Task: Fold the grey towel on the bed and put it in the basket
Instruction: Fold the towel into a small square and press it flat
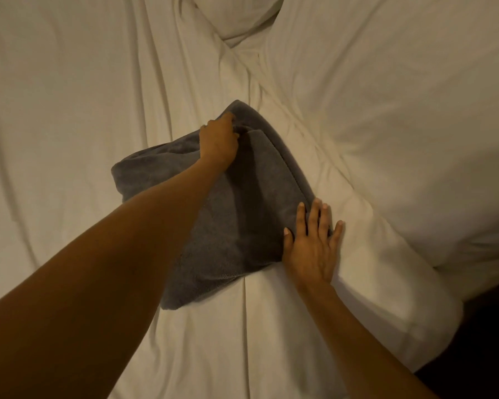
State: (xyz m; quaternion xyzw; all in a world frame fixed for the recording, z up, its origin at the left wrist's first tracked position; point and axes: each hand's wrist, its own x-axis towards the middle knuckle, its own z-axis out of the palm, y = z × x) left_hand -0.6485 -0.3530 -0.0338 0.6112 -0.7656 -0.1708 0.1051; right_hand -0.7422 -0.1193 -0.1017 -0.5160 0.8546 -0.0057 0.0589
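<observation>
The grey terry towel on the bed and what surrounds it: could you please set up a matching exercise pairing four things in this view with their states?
Column one:
1. grey terry towel
2. left hand
3. right hand
4. white pillow

Column two:
A. flat, fingers spread, pressing on the towel's near right edge
B. at the top of the view, beyond the towel
C. partly folded, lying on the cream bed sheet
D. closed around a far fold of the towel

Pairs: 1-C, 2-D, 3-A, 4-B
</observation>
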